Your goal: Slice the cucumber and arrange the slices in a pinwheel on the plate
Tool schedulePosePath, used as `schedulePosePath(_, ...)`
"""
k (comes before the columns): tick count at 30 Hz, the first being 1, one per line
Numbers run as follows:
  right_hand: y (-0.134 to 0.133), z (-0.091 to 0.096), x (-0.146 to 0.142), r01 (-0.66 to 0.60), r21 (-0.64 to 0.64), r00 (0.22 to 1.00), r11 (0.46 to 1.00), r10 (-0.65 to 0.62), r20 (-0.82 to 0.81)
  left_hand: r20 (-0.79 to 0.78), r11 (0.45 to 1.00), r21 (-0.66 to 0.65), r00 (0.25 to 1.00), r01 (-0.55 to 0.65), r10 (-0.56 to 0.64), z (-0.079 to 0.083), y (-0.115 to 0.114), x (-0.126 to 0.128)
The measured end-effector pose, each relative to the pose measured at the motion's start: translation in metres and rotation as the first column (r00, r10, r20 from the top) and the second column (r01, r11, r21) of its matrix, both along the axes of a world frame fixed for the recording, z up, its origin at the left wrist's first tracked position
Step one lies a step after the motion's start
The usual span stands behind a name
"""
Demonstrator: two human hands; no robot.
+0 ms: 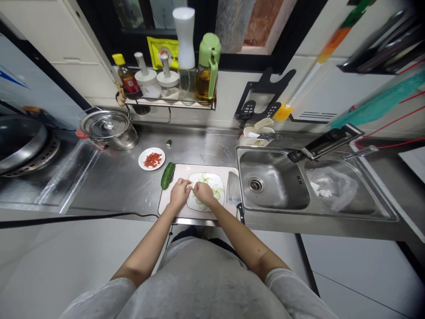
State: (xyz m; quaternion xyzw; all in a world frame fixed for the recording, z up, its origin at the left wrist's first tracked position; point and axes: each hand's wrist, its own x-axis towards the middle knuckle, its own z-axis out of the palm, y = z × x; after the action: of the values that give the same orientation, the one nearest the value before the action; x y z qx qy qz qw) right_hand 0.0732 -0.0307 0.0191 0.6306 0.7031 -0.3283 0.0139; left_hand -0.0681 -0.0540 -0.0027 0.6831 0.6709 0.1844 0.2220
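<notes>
Two hands meet over a plate [217, 180] of fanned cucumber slices [218, 193].
The left hand [180, 193] and right hand [203, 192] bring their fingers narrowly together above the plate's left side; whether they pinch a slice is too small to tell. A dragging right wrist could skew the fans beneath it.

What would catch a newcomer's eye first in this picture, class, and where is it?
Probably the two bare hands, left and right, close together over a white plate with pale green slices on the cutting board. Next, the bright red pieces on a small round dish, beyond the cucumber. Higher up, a green-topped oil bottle stands at the right end of the shelf.
</notes>
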Motion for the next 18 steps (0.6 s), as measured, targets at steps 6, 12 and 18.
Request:
schedulePosePath(6, -0.003, 0.002, 0.001, -0.021, 0.016, 0.999, 1.0, 0.02, 0.04, 0.022, 1.0, 0.002, 1.0, 0.002, -0.002, 0.002, 0.0, 0.0)
schedulePosePath(12, -0.012, 0.002, 0.002, -0.08, 0.044, 0.995, 0.996, 0.077, 0.064, 0.041, 1.0, 0.004, 0.999, -0.005, 0.005, 0.003, -0.001, 0.0)
schedulePosePath(18, -0.014, 0.003, 0.001, -0.105, 0.066, 0.992, 0.992, 0.1, 0.074, 0.059, 1.0, 0.004, 0.998, -0.003, 0.003, 0.001, 0.0, 0.0)
